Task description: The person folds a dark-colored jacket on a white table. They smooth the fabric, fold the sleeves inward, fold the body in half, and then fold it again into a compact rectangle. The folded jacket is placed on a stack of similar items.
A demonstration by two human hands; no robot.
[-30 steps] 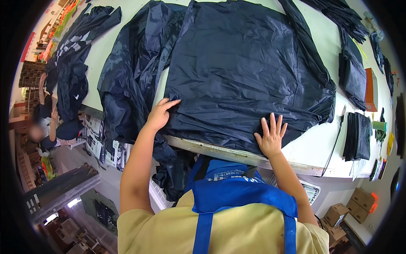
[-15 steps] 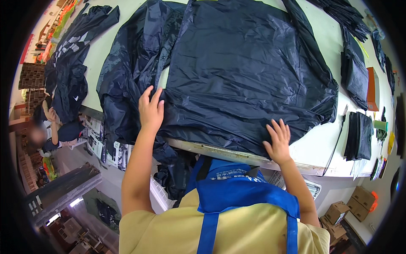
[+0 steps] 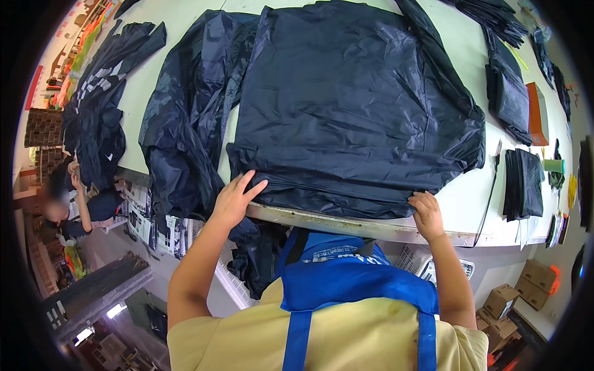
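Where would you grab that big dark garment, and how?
Probably pinch the dark garment by both ends of its near edge, from the apron side. It lies spread wide, so two hands suit it, with that edge creased along the table edge. The right hand curls at one end; the left hand lies by the other.

Bare tabletop (image 3: 461, 199) leaves passage right of the dark garment (image 3: 346, 93), until the thin rod (image 3: 497, 161) blocks.
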